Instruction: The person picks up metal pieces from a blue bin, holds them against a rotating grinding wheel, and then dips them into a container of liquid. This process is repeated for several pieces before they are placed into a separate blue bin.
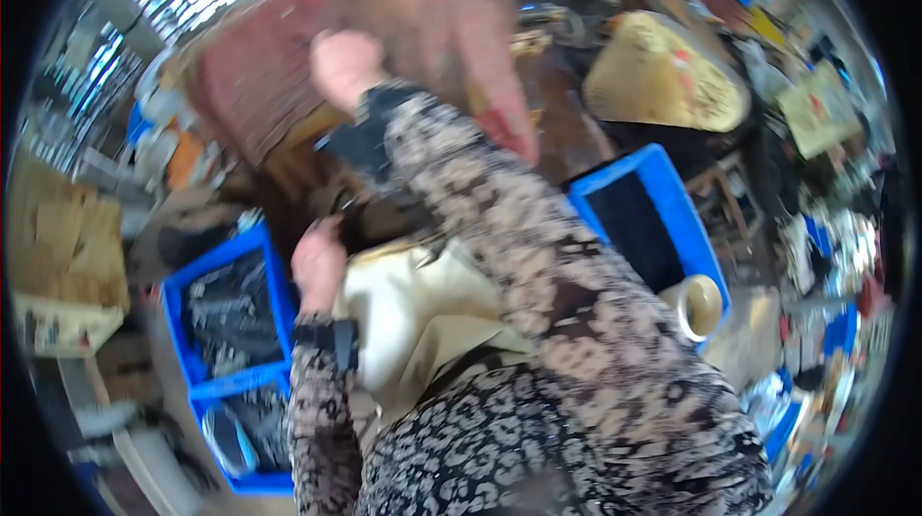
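Note:
My right hand [348, 67] is stretched far forward, curled closed over a worn reddish cover [259, 84] that drapes across the bench. Whatever its fingers hold, if anything, is blurred and hidden. Closer to my body on the left, my left hand [319, 262] is also closed, its fingertips beside a small dark metal piece [343, 201] that I cannot make out. A shiny cream sheet [413, 290] lies across my lap, right of my left hand. Dark bands sit on both wrists.
Blue crates [283, 295] with dark pieces inside stand on the left. Another blue crate [680, 218] is on the right, a roll of cream tape [699, 308] at its near corner. Behind it rests a stained yellowish rounded-triangular board [663, 74]. Cardboard boxes [77, 247] stand far left.

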The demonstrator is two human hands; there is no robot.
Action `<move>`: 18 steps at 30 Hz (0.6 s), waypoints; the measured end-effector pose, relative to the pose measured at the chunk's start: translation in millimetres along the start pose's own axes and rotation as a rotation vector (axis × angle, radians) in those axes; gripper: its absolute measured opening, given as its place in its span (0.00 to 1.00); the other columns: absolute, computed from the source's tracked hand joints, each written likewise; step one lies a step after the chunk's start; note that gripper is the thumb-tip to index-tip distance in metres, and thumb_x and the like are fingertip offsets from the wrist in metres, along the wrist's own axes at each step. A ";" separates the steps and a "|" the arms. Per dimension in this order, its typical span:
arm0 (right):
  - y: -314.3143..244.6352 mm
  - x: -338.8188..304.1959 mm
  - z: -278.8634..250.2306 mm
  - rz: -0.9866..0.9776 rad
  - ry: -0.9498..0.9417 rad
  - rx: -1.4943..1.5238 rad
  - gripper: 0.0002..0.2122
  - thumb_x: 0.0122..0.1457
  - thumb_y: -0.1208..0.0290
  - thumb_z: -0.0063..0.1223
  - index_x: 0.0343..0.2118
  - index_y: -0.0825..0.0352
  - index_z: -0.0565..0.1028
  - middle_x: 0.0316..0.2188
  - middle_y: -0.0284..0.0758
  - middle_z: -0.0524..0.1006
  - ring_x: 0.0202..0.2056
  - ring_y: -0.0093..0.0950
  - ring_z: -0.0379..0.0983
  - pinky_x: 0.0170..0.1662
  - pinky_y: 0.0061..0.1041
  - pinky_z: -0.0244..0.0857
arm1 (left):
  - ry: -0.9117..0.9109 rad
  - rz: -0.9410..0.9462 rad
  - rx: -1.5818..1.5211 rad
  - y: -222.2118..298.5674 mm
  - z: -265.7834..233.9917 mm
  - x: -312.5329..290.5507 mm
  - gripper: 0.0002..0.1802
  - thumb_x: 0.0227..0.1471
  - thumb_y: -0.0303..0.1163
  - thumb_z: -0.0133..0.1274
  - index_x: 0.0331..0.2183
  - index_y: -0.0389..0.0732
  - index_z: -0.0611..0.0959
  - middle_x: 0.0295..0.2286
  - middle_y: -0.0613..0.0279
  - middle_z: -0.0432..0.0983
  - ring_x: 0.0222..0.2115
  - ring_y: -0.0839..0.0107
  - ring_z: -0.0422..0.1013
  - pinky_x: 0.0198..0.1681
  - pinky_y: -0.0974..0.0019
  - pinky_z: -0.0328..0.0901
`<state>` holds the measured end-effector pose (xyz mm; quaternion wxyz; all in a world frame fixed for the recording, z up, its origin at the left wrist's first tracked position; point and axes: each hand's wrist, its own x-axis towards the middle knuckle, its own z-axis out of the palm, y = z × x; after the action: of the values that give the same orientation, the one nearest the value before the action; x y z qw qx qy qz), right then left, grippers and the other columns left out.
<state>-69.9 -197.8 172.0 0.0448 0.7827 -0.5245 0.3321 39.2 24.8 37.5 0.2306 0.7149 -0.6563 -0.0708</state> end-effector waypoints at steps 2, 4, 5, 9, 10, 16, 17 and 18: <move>-5.9 4.1 -2.4 0.021 -0.126 0.015 0.12 0.53 0.72 0.41 0.30 0.68 0.80 0.29 0.45 0.80 0.33 0.43 0.79 0.35 0.41 0.72 | 0.011 0.013 0.036 -8.5 1.1 -0.5 0.16 0.47 0.24 0.46 0.37 0.47 0.83 0.34 0.54 0.77 0.36 0.53 0.74 0.38 0.56 0.69; 14.5 14.4 8.6 0.012 -0.080 0.013 0.14 0.57 0.59 0.49 0.31 0.66 0.77 0.27 0.44 0.79 0.32 0.44 0.77 0.34 0.45 0.69 | 0.044 0.004 0.040 2.3 2.6 5.3 0.17 0.46 0.24 0.46 0.37 0.47 0.83 0.34 0.55 0.78 0.36 0.54 0.74 0.39 0.57 0.69; 19.9 16.8 10.5 -0.005 -0.066 0.010 0.14 0.58 0.59 0.49 0.32 0.66 0.77 0.27 0.44 0.79 0.32 0.45 0.77 0.34 0.45 0.69 | 0.052 0.004 0.022 3.2 4.0 7.8 0.17 0.45 0.24 0.46 0.37 0.47 0.83 0.34 0.55 0.78 0.37 0.54 0.74 0.40 0.57 0.69; 11.2 10.8 8.0 -0.054 -0.058 0.044 0.13 0.59 0.60 0.48 0.34 0.65 0.76 0.28 0.45 0.79 0.33 0.46 0.76 0.36 0.45 0.68 | 0.050 -0.020 -0.007 -2.8 2.6 2.1 0.17 0.44 0.24 0.46 0.36 0.47 0.84 0.34 0.55 0.78 0.37 0.55 0.74 0.40 0.58 0.70; 8.6 8.7 6.6 -0.059 -0.059 0.055 0.13 0.59 0.60 0.48 0.34 0.65 0.76 0.28 0.45 0.79 0.33 0.46 0.76 0.36 0.45 0.68 | 0.053 -0.027 0.001 -4.9 3.7 1.1 0.17 0.44 0.24 0.46 0.36 0.47 0.84 0.34 0.55 0.78 0.37 0.55 0.74 0.40 0.58 0.70; 5.3 6.0 -3.3 -0.007 -0.149 0.073 0.12 0.59 0.61 0.47 0.37 0.64 0.76 0.32 0.47 0.78 0.38 0.47 0.75 0.40 0.45 0.68 | 0.020 -0.043 0.036 -6.7 8.2 -1.7 0.16 0.45 0.26 0.47 0.36 0.48 0.84 0.35 0.57 0.78 0.39 0.56 0.73 0.42 0.58 0.68; 7.7 6.4 -4.1 -0.001 -0.161 0.064 0.12 0.59 0.60 0.48 0.37 0.64 0.75 0.32 0.46 0.78 0.38 0.47 0.75 0.39 0.46 0.67 | 0.035 -0.029 0.041 -5.9 8.8 -0.2 0.17 0.44 0.25 0.46 0.36 0.47 0.84 0.34 0.57 0.78 0.38 0.57 0.74 0.42 0.58 0.69; 11.1 6.3 -4.3 -0.002 -0.158 0.059 0.12 0.59 0.60 0.48 0.37 0.64 0.75 0.32 0.46 0.78 0.38 0.47 0.75 0.39 0.46 0.67 | 0.038 -0.026 0.037 -5.8 9.7 1.6 0.17 0.44 0.25 0.46 0.36 0.47 0.84 0.34 0.57 0.78 0.38 0.57 0.74 0.42 0.58 0.69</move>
<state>-79.9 -206.0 175.8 -0.0197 0.8080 -0.5155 0.2846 40.8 21.1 26.8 0.2286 0.7287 -0.6437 -0.0482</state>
